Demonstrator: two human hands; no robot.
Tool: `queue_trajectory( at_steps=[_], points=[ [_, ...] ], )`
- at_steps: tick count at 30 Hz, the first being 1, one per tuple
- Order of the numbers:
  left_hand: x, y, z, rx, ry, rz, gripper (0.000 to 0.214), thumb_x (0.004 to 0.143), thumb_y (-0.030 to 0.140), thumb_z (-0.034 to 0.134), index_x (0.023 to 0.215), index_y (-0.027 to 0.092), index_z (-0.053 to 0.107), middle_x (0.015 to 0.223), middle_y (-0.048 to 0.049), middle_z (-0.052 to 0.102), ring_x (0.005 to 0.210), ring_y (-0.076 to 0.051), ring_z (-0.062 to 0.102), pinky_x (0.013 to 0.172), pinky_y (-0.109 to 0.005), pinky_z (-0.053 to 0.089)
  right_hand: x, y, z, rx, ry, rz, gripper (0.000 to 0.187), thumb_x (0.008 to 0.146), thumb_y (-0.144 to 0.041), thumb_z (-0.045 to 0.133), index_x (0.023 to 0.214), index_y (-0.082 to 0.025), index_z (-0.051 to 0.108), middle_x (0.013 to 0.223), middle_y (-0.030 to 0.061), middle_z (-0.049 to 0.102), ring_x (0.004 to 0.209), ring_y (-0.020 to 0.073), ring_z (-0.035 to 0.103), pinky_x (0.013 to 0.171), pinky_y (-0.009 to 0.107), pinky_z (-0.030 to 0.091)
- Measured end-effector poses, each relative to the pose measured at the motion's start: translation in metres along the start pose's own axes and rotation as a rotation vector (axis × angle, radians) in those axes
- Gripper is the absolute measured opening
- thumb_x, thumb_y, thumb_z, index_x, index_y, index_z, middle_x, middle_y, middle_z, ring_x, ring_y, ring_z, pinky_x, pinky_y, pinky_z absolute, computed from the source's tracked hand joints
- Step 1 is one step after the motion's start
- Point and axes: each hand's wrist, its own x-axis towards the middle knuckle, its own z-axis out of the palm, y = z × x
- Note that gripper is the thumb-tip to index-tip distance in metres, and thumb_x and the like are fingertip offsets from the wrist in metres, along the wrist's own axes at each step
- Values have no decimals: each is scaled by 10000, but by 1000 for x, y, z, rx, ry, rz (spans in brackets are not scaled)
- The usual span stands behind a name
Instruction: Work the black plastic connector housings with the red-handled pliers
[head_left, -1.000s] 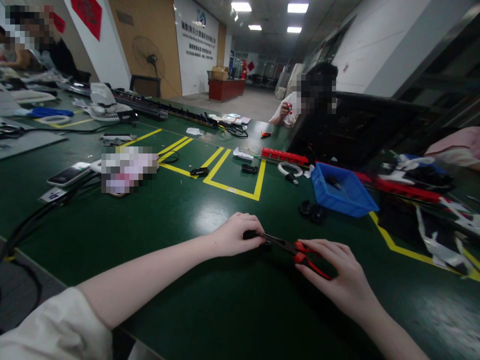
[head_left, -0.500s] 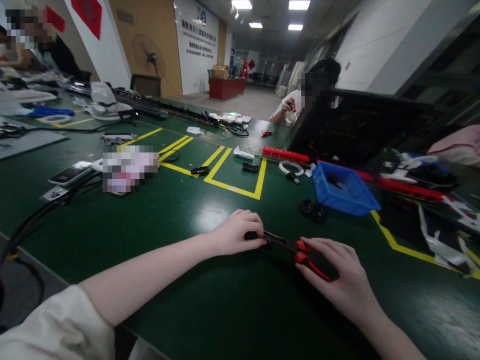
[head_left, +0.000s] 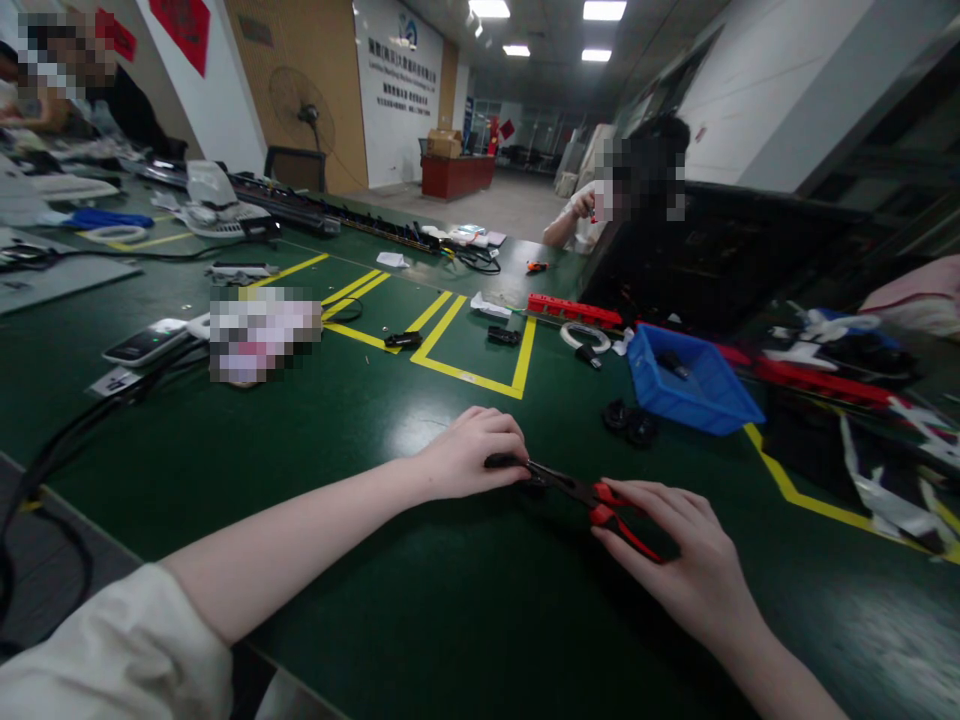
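My right hand point(head_left: 694, 545) is closed around the red handles of a pair of long-nose pliers point(head_left: 602, 498). The dark jaws point left and reach the fingertips of my left hand point(head_left: 474, 455). Pinched in that left hand is a small black part point(head_left: 505, 461), mostly covered by my fingers, so its exact kind does not show. The tips of the jaws meet the part, but whether they grip it I cannot tell. Both hands are just above the green tabletop point(head_left: 420, 590).
A blue plastic bin point(head_left: 694, 400) holds a black piece, with black round parts point(head_left: 628, 422) beside it. Behind are a white cable coil point(head_left: 585, 338), a red strip point(head_left: 574, 310) and small black parts point(head_left: 503, 335). A phone-like device point(head_left: 148, 342) lies left. A person point(head_left: 585, 215) sits opposite.
My left hand has tilted slightly, with its knuckles a little higher. The pliers and my right hand have barely moved; the whole view has shifted slightly.
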Motion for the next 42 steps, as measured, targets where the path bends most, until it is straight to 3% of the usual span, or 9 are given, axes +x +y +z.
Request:
queue_trajectory(
  at_steps=[3, 6, 14, 24, 34, 42],
  points=[
    [0, -4, -7, -21, -76, -10, 392, 853, 463, 691, 1150, 220, 617, 1181, -42, 620, 1132, -215, 558, 975, -358, 392, 0, 2, 1, 17, -11, 18, 393, 835, -459, 656, 1184, -280, 625, 1077, 53, 724, 950, 253, 675, 813, 422, 486],
    [-1, -9, -11, -31, -135, -28, 542, 813, 466, 733, 1264, 224, 557, 1252, -56, 596, 1165, -235, 551, 991, -380, 391, -1, 4, 3, 36, -34, 27, 388, 837, -461, 653, 1176, -273, 634, 1071, 48, 730, 947, 245, 682, 818, 414, 485],
    [0, -16, -5, -96, -194, -21, 258, 869, 344, 690, 1082, 203, 654, 1164, -60, 627, 1087, -221, 593, 942, -359, 418, 0, 4, 6, 47, -57, -20, 371, 847, -464, 644, 1150, -250, 640, 1036, 48, 738, 899, 227, 689, 802, 405, 473],
    [0, -15, -2, -96, -191, -50, 187, 880, 337, 676, 1026, 220, 669, 1166, -44, 616, 1123, -224, 566, 961, -376, 389, -2, 10, 12, 21, -77, -57, 364, 834, -453, 660, 1147, -269, 642, 1034, 34, 732, 952, 246, 673, 857, 434, 439],
    [0, -11, 0, -56, -179, -63, 172, 887, 358, 660, 993, 224, 651, 1125, -34, 602, 1096, -226, 555, 924, -370, 372, -1, 6, 12, 90, -105, -33, 367, 854, -417, 655, 1174, -238, 629, 1055, 71, 702, 952, 231, 646, 777, 388, 525],
    [0, -11, 1, -64, -173, -68, 175, 881, 349, 671, 993, 216, 656, 1120, -30, 607, 1086, -217, 563, 929, -362, 366, 1, 2, 16, 122, -101, -25, 371, 854, -395, 658, 1185, -231, 622, 1075, 82, 689, 980, 234, 639, 812, 396, 555]
  ],
)
